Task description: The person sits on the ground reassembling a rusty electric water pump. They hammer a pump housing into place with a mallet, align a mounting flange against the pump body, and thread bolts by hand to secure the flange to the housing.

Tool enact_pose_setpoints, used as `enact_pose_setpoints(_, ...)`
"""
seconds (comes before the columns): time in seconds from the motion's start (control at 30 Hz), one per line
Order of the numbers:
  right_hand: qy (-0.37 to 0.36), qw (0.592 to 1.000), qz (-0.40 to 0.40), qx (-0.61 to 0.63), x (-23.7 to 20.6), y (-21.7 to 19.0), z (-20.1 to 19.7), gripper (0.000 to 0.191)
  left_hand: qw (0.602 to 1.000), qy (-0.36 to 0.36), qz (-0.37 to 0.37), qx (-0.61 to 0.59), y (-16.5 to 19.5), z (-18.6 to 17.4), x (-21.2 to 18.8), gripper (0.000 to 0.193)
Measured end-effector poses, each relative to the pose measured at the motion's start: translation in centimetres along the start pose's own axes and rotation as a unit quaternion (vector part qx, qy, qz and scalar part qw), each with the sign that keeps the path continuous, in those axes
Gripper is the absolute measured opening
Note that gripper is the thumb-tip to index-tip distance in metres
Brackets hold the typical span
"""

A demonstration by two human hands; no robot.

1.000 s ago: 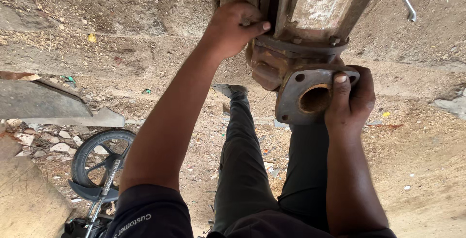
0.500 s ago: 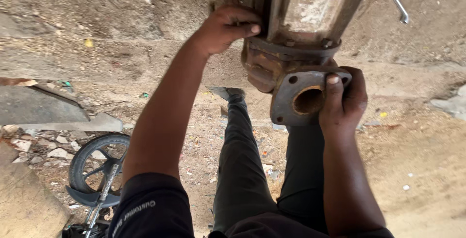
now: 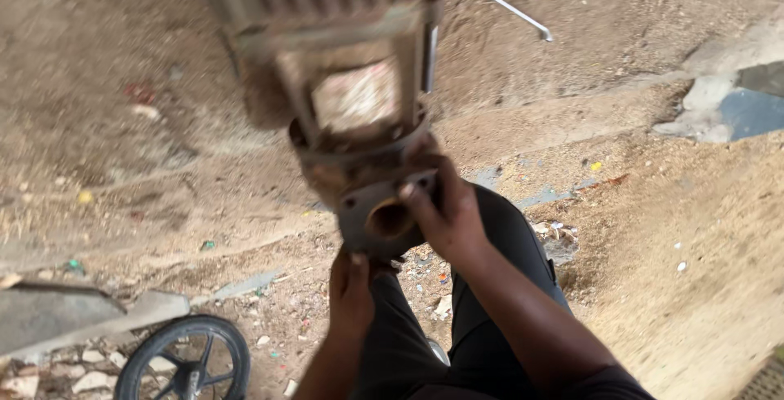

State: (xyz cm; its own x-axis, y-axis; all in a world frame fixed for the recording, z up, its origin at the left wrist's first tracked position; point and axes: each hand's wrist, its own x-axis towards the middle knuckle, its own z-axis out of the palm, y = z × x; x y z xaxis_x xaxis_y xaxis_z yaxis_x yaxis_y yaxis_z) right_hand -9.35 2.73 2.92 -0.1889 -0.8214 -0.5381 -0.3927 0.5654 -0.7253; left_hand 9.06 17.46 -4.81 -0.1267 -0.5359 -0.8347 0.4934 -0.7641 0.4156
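Observation:
A large rusty pump-and-motor unit (image 3: 343,65) with a ribbed casing hangs in front of me over the dirt ground. Its square flange (image 3: 384,212) with a round port faces me. My right hand (image 3: 447,212) grips the right side of the flange, thumb near the port. My left hand (image 3: 351,290) holds the unit from underneath, just below the flange. My legs in dark trousers (image 3: 490,286) show beneath the hands. The picture is blurred by motion.
A small black wheel (image 3: 186,359) sits at the lower left beside a grey slab (image 3: 73,314) and rubble. A metal wrench (image 3: 516,10) lies on the dirt at the upper right. Broken concrete (image 3: 735,106) lies at the far right.
My left hand has dropped from the upper body of the unit to beneath the flange. The view has swung, and the unit now sits left of centre.

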Motion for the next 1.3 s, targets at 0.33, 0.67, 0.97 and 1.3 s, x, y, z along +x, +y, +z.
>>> enact_pose_setpoints(0.33, 0.105, 0.920, -0.116, -0.358, 30.3, 22.5, -19.2, 0.032, 0.964, 0.261, -0.036, 0.017, -2.7, 0.3, -1.7, 0.048)
enact_pose_setpoints(0.67, 0.173, 0.853, 0.040, -0.490, 42.9, 27.5, -19.8, 0.017, 0.943, 0.325, 0.034, 0.066, -4.3, -0.9, -1.7, 0.044)
enact_pose_setpoints(0.97, 0.163, 0.974, -0.093, -0.127, 37.6, 24.1, -19.7, 0.022, 0.954, 0.273, 0.098, 0.073, -4.1, 0.8, -2.1, 0.036)
enact_pose_setpoints(1.3, -0.089, 0.923, -0.347, -0.141, 12.7, -10.1, -8.0, 0.021, 0.997, 0.054, 0.053, 0.009, 4.7, 6.1, 0.4, 0.028)
